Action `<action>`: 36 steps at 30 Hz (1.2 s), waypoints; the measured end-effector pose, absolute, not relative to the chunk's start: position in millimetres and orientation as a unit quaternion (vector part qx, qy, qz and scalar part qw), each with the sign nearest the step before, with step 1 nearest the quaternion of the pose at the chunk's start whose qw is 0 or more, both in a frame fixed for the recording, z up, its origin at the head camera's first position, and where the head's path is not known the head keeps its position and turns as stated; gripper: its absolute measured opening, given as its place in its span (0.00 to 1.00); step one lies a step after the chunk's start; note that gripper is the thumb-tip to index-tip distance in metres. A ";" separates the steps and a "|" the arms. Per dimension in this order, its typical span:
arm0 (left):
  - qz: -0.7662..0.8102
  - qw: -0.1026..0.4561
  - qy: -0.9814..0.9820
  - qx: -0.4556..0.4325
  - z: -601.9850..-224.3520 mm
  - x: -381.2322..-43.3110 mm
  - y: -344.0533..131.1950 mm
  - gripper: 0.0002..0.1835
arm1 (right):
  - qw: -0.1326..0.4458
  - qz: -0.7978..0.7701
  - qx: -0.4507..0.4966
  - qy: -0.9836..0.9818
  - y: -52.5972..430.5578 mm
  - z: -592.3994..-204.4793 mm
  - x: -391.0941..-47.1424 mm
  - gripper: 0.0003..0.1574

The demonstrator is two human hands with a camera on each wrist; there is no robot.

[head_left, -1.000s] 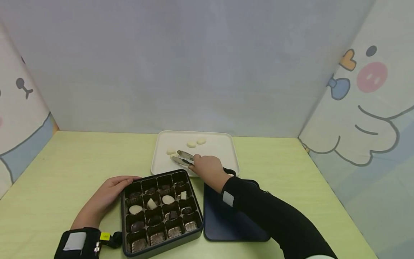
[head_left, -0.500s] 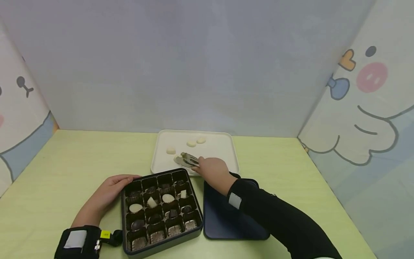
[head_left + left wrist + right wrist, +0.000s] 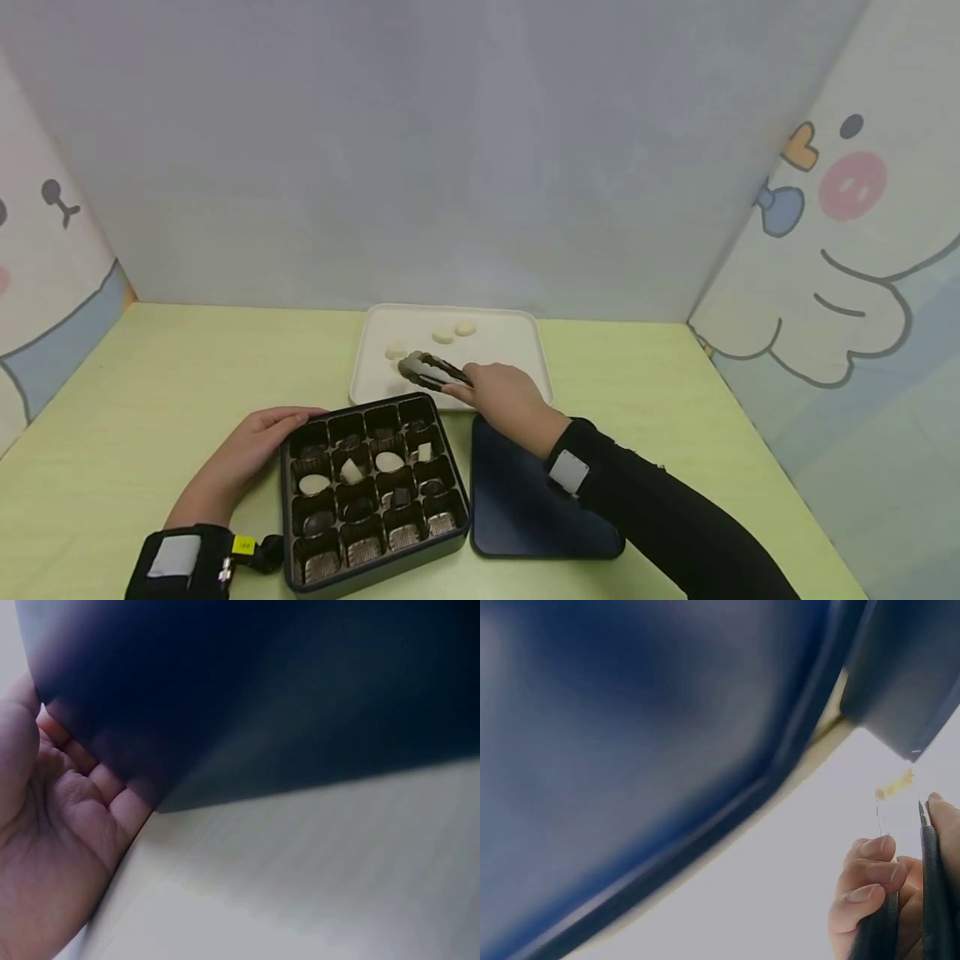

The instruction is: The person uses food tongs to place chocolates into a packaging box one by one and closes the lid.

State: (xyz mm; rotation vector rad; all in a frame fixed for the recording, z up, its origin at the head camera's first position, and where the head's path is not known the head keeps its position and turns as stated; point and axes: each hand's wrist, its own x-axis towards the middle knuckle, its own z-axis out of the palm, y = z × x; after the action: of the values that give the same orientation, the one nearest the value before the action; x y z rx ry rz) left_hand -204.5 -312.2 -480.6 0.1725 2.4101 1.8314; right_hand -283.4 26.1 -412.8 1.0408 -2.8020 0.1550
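A black box [image 3: 390, 563] with a gridded insert stands at front centre, holding dark and white chocolates in many compartments. My left hand [image 3: 258, 442] holds its far left corner; the left wrist view shows the hand's [image 3: 67, 795] fingers against the box's dark wall [image 3: 247, 697]. In my right hand [image 3: 510, 396] is a pair of tongs [image 3: 431, 372], gripped between thumb and fingers. Their tips are over the near left part of a white tray [image 3: 502, 342], at a pale chocolate they mostly cover. In the right wrist view something yellowish [image 3: 896, 784] shows at the tongs' tips, overexposed.
On the tray lie other white chocolates [image 3: 443, 336], one [image 3: 395, 351] just beyond the tongs. A dark blue lid [image 3: 540, 521] rests on the table right of the box, under my right forearm. Several front and side compartments hold only shiny lining. A grey wall [image 3: 450, 167] rises behind the table.
My right hand has moved slightly right and nearer to me, and the tongs have turned, with their tips now closer together over the near chocolate. The left hand and box have stayed put.
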 end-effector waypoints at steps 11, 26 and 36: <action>0.601 0.054 0.795 0.062 -478.1 -205.4 -312.0 0.23 | 0.126 -0.018 0.440 -0.889 16.5 -400.6 -231.0 0.23; 0.604 0.052 0.793 0.061 -478.2 -205.7 -308.9 0.24 | 0.188 -0.082 0.553 -0.807 13.0 -403.8 -175.8 0.25; 0.599 0.042 0.797 0.064 -477.1 -204.8 -308.7 0.24 | 0.183 -0.057 0.576 -0.794 14.0 -402.4 -161.1 0.25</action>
State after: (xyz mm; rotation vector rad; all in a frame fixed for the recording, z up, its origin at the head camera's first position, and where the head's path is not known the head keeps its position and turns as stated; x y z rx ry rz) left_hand -204.8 -308.7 -477.1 0.1969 2.4377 1.8344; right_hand -161.1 14.0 -402.4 1.6257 -2.2402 -0.1621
